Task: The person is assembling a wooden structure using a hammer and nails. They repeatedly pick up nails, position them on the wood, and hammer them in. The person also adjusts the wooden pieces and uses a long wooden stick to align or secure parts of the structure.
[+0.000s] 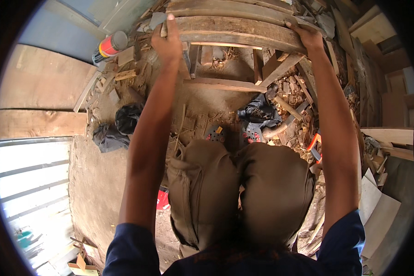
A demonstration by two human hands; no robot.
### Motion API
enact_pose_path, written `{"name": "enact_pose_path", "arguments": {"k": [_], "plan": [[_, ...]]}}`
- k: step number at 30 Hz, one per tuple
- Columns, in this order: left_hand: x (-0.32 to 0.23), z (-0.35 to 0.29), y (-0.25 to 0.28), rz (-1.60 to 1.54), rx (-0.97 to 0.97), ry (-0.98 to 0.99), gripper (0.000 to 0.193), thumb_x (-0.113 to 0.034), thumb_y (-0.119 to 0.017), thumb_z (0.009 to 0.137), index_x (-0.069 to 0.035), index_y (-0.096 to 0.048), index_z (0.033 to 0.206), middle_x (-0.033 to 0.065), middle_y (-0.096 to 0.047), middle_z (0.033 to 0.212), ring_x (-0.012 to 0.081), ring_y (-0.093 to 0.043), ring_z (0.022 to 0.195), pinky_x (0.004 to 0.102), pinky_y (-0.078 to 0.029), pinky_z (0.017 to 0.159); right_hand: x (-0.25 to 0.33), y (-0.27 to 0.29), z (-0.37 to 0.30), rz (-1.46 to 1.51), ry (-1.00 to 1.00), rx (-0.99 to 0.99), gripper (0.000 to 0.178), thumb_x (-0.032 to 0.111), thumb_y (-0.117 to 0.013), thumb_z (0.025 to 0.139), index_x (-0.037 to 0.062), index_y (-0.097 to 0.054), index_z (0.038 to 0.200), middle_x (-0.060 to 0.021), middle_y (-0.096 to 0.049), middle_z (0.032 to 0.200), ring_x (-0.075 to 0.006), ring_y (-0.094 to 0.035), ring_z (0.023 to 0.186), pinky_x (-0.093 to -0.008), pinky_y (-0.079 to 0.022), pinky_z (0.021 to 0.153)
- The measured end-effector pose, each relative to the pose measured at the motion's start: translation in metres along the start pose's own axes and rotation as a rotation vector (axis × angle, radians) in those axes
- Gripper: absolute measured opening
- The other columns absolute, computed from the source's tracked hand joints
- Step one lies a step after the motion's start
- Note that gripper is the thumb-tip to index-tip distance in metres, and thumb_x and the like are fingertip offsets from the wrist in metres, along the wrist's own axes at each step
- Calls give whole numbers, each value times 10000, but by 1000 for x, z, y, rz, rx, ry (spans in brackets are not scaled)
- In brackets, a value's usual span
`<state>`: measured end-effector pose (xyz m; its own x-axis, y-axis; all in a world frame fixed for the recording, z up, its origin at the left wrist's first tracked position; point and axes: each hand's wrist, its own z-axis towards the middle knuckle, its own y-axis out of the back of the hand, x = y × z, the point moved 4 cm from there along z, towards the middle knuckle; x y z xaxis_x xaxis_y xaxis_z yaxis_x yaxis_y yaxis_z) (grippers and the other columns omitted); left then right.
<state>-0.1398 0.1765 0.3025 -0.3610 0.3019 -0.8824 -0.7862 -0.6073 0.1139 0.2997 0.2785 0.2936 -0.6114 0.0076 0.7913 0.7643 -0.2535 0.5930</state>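
Both my arms reach forward to a thick wooden beam [234,33] that lies across the far part of the view. At its left end, my left hand [168,45] grips it, one digit pointing away along the end and the other fingers partly hidden. Closed round the right end is my right hand [309,37], its fingers bent over the top edge. Beyond lies another board [225,14], roughly parallel. Beneath the beam stands a low wooden frame [225,83] with slanted legs.
Wood chips and offcuts [290,87] litter the ground. A black plastic bag [260,112] lies near my clogs, and another dark bag [110,135] lies left. An orange-handled saw [314,146] rests by my right knee. A red-and-yellow can [111,46] stands far left.
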Motion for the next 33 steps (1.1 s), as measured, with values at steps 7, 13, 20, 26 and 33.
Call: {"name": "enact_pose_path", "arguments": {"k": [7, 13, 20, 26, 33], "plan": [[-25, 48, -31, 101, -50, -117, 527, -415, -526, 1029, 80, -705, 1045, 244, -730, 961, 381, -646, 853, 430, -494, 862, 69, 31, 23, -170, 133, 114, 526, 381, -713, 926, -44, -663, 1232, -173, -715, 1179, -279, -673, 1045, -400, -506, 914], [-18, 142, -56, 551, 10, -108, 598, -510, -507, 1007, 41, -698, 1140, 333, -682, 1062, 459, -653, 1067, 481, -470, 958, 187, -44, -26, -551, 979, -363, 746, 697, -618, 864, 16, -659, 1168, -243, -680, 1114, -391, -604, 1160, -500, -460, 987], [-3, 208, -85, 357, 116, -182, 683, -594, -442, 1017, 3, -556, 1328, 232, -681, 1196, 300, -604, 1189, 421, -456, 967, 203, -38, 60, -666, 853, -355, 761, 801, -631, 769, 51, -695, 882, -191, -707, 796, -392, -695, 812, -504, -518, 825], [213, 131, -2, 101, -65, 243, 458, -349, -572, 1012, 72, -621, 1185, 137, -678, 1000, 196, -624, 897, 361, -502, 807, 203, -39, 108, -605, 929, -450, 779, 782, -629, 784, 39, -745, 985, -216, -727, 818, -407, -704, 827, -507, -530, 824], [330, -80, -123, 396, 413, -110, 429, -367, -659, 938, -104, -629, 1276, 120, -632, 1337, 328, -566, 1246, 475, -436, 1038, 212, -45, 156, -723, 817, -396, 819, 795, -621, 780, 17, -763, 993, -231, -731, 845, -414, -710, 868, -487, -550, 827]]}}
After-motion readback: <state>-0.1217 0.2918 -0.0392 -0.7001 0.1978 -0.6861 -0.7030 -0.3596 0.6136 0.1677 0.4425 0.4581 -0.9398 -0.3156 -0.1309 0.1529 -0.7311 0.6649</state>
